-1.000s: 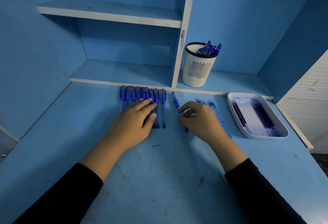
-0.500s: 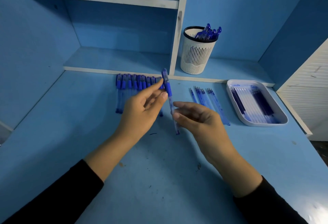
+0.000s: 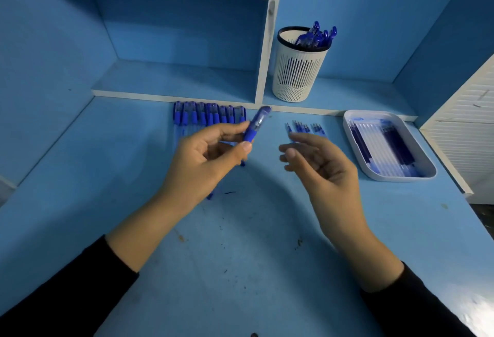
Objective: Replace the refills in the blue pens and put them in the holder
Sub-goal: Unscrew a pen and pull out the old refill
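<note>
— Pinched between the thumb and fingertips of my left hand (image 3: 205,160) is one blue pen (image 3: 257,124). Its capped end tilts up toward the back edge of the worktop (image 3: 240,270) and the barrel runs down under my palm. It hangs above the worktop, just in front of the row of pens (image 3: 208,116).

— And the other hand?

— My right hand (image 3: 323,168) is spread loose and holds nothing, a little to the right of the pen.

— So what's the step?

— Opening it up, I reckon. I'd bring the right fingers onto the lower barrel, hold the upper part firm with the left, and twist apart instead of pulling, so nothing small flies off.

— Where would the old refill go?

— Probably with the loose refills (image 3: 304,127) near the back edge, between the row and the tray (image 3: 401,177), though I can't tell used from fresh. The tray sits by the right edge with more refills in it.

— Then?

— Slide a new one in tip first and screw it snug. Then lift it to the holder (image 3: 296,75) on the low shelf (image 3: 173,80) behind the back edge, where other pens (image 3: 318,36) stand. I'd lower it in upright so the holder doesn't tip.
</note>
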Demonstrator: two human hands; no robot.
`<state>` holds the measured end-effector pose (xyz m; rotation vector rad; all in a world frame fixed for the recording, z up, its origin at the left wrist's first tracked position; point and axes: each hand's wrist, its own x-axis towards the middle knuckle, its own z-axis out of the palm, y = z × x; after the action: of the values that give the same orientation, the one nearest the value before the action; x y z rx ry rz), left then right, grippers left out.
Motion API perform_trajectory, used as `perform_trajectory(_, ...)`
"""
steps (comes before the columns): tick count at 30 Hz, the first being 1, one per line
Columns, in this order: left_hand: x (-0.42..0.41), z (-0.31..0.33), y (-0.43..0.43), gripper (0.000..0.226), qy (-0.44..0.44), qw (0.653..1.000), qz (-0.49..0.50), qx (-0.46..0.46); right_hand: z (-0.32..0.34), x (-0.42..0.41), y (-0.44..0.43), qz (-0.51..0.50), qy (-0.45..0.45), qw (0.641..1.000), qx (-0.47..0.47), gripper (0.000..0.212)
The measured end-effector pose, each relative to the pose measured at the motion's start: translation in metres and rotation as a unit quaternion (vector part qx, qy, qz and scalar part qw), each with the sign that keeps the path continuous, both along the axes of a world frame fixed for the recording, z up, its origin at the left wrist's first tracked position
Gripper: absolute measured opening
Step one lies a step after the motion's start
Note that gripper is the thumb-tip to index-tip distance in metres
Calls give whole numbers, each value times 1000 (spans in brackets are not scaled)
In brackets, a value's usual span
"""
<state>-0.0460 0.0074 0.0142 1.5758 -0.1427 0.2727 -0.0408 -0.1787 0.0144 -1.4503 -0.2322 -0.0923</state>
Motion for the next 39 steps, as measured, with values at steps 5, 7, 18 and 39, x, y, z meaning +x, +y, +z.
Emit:
perform_trajectory(5, -9, -9, 5, 27, 33, 994, -72, 75, -3, 1, 1, 48, 10, 998, 27, 33)
perform_trajectory(7, -12, -14, 5, 24, 37, 991, -89, 91, -6, 1, 3, 55, 8, 998, 16, 27)
perform_trajectory(18, -14, -30, 0, 23, 48, 989, -92, 104, -24, 3, 1, 53, 38, 998, -3, 9)
perform_trajectory(39, -14, -29, 3, 34, 17, 978, -84, 192, -18, 12, 0, 16, 6, 1000, 21, 10)
